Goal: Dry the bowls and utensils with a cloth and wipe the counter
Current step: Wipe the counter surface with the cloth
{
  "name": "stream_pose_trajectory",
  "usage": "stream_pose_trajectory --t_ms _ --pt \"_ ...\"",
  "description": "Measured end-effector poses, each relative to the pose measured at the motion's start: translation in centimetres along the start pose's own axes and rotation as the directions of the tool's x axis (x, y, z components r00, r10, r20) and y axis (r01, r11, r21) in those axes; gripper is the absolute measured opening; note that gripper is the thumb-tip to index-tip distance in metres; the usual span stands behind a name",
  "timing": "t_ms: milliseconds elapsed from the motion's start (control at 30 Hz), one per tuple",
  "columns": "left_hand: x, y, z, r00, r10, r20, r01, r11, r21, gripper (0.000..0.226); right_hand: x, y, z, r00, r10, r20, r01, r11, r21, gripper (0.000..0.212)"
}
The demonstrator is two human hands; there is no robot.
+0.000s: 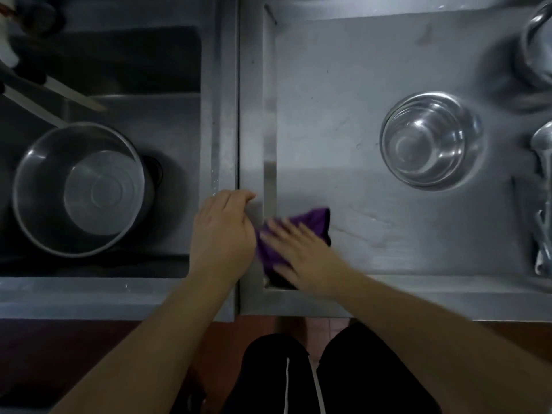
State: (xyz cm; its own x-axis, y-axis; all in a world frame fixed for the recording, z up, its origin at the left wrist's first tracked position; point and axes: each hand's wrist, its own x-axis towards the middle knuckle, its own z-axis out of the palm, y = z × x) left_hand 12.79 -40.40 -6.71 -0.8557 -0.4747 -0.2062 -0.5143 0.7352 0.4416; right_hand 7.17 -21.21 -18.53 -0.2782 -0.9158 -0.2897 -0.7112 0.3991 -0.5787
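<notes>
A purple cloth (294, 234) was seen lying on the steel counter (373, 85), at its near left corner against the raised edge. The right hand (298, 249) was laid flat on the cloth, fingers straight and spread, pressing it to the surface; the fingers were blurred. The left hand (222, 231) was set just beside it on the rim between sink and counter, fingers curled loosely inward at the tips. Nothing could be made out in its grasp; whether its side touched the cloth could not be told. The two hands were close together, nearly meeting at the cloth's left edge.

A steel bowl (430, 140) was noted upright on the counter, well apart from the cloth, toward the far right. Faint wet streaks (364, 225) were visible on the counter surface just right of the cloth. At the right edge of the view, utensils (542, 222) were seen lying in a heap, partly cut off and too blurred to be told apart. A further steel vessel (537, 49) was partly seen at the far right corner.

In the sink (167, 121) on the left, a large steel pot (80, 189) was recorded standing upright. Two knives (50, 91) were laid across the sink's far left side, above the pot.
</notes>
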Motion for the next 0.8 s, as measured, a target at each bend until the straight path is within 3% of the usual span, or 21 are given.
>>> stream_pose_trajectory --t_ms 133,233,333,467,600,700,800 --pt "0.6 0.6 -0.5 0.998 0.051 0.026 -0.051 0.999 0.010 0.037 -5.8 2.7 0.5 0.997 0.027 0.076 -0.022 0.998 -0.062 0.063" --pt "1.1 1.0 -0.4 0.997 0.059 0.044 -0.060 0.998 0.010 0.034 -6.7 6.1 -2.1 0.999 0.035 -0.015 -0.037 0.981 -0.190 0.062" --pt "1.7 0.9 0.4 0.993 0.055 0.108 -0.064 0.995 0.078 0.032 -2.4 9.5 -6.3 0.986 0.114 -0.118 -0.131 0.981 -0.145 0.063" --pt "2.4 1.0 1.5 0.988 0.031 0.150 -0.054 0.987 0.152 0.035 5.6 15.3 -12.7 0.881 0.328 -0.341 -0.356 0.934 -0.022 0.062" --pt "2.9 1.4 2.3 0.990 0.013 0.137 -0.033 0.989 0.143 0.035 9.7 18.4 -15.7 0.807 0.453 -0.379 -0.479 0.877 0.029 0.063" --pt "3.8 2.5 2.7 0.991 0.009 0.133 -0.027 0.991 0.130 0.034 6.8 15.8 -13.3 0.845 0.366 -0.389 -0.407 0.913 -0.025 0.065" --pt "4.7 3.9 3.0 0.986 -0.019 0.163 -0.003 0.992 0.130 0.036 0.5 11.0 -7.2 0.938 0.127 -0.323 -0.176 0.976 -0.127 0.064"
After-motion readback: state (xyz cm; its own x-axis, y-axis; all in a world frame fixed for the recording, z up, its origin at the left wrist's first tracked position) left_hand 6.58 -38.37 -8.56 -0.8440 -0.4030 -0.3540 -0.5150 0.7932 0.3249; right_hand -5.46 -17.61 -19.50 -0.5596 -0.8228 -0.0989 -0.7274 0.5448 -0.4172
